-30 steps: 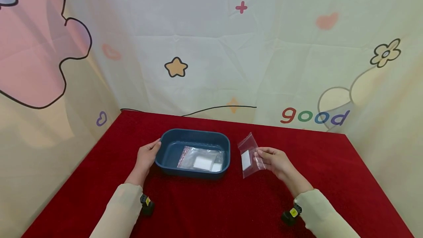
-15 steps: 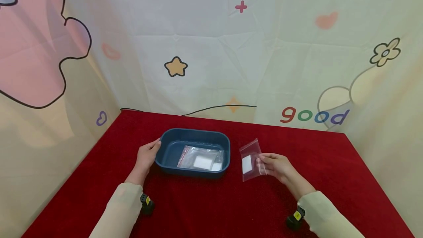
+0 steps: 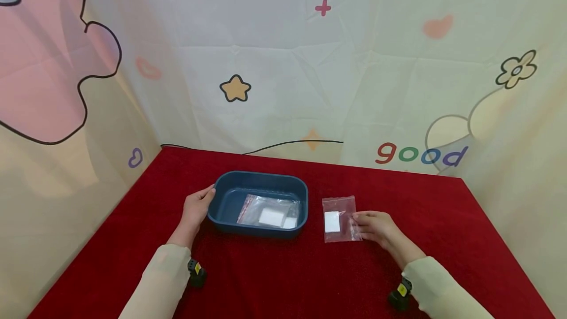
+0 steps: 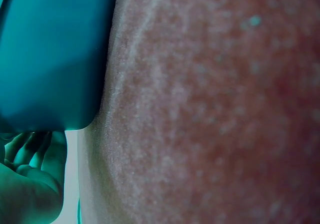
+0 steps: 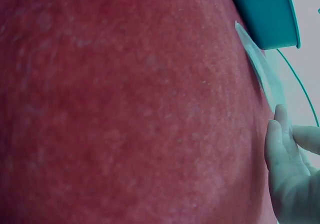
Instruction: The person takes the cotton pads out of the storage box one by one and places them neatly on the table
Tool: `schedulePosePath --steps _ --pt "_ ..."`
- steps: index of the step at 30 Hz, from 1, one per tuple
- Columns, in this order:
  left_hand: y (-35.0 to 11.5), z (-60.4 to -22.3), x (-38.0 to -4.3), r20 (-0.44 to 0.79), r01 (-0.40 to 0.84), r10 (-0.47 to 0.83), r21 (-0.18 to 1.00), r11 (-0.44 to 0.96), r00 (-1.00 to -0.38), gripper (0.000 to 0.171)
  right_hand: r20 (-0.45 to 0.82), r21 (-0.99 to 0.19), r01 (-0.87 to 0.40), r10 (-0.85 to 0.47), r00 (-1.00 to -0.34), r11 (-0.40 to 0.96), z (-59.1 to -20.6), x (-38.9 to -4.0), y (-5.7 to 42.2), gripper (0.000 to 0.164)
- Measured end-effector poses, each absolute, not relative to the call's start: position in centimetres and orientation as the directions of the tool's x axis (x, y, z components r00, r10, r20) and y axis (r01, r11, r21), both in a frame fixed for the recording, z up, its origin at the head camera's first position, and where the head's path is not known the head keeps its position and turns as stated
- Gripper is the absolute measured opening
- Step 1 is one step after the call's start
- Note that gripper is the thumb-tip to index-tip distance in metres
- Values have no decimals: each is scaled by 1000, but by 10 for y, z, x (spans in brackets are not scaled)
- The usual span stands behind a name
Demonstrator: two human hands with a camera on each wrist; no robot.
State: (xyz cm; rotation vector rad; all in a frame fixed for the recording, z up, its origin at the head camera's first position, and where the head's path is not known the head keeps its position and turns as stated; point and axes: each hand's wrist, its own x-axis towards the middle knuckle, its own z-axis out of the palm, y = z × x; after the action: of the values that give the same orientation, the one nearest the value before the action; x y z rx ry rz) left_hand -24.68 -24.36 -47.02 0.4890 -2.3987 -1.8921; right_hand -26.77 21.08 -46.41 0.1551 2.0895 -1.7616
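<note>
One clear bag [image 3: 343, 220] is just right of the blue bin [image 3: 254, 230], edge pinched in my right hand [image 3: 377, 226]: probably light, limp, slippery, best held there. My left hand [image 3: 197, 209] grips the bin.

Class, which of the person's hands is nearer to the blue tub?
Left. The left hand grips the blue tub at its left end; the right hand is apart from it, off to its right, holding a clear bag.
</note>
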Motion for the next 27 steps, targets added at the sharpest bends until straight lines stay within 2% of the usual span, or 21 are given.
schedulePosePath --steps 6,16,21,27 --pt "-243 -470 -247 -170 -228 -277 954 193 -946 46 -379 -907 336 -139 -915 255 -466 -268 210 26" --pt "-244 -470 -248 -156 -217 -276 955 205 -948 46 -365 -882 309 -101 -926 356 -468 -271 205 31" --pt "-244 -470 -248 -157 -220 -273 951 216 -949 46 -380 -840 302 -92 -920 451 -463 -274 206 33" --pt "-244 -469 -248 -159 -221 -272 951 215 -949 45 -404 -794 298 -95 -910 529 -459 -279 208 27"
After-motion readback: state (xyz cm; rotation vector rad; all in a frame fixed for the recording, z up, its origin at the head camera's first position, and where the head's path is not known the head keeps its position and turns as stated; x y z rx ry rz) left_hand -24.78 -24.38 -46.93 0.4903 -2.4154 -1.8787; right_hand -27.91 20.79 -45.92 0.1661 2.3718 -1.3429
